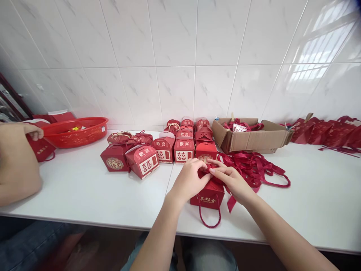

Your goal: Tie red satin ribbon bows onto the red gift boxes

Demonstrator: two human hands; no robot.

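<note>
A small red gift box (pixel 208 197) with gold lettering and a red cord handle stands on the white table (pixel 84 188) in front of me. My left hand (pixel 189 177) and my right hand (pixel 229 180) meet over its top, fingers pinched together on a red ribbon (pixel 205 171) there. The ribbon's tail hangs down by the box's right side. Behind the box, several closed red gift boxes (pixel 165 149) stand in rows.
A loose pile of red ribbons (pixel 255 165) lies right of my hands. An open cardboard box (pixel 251 136) sits behind it. More red bags (pixel 324 131) line the far right. A red plastic basket (pixel 76 131) is at left. Another person's arm (pixel 15 162) holds a red bag at far left.
</note>
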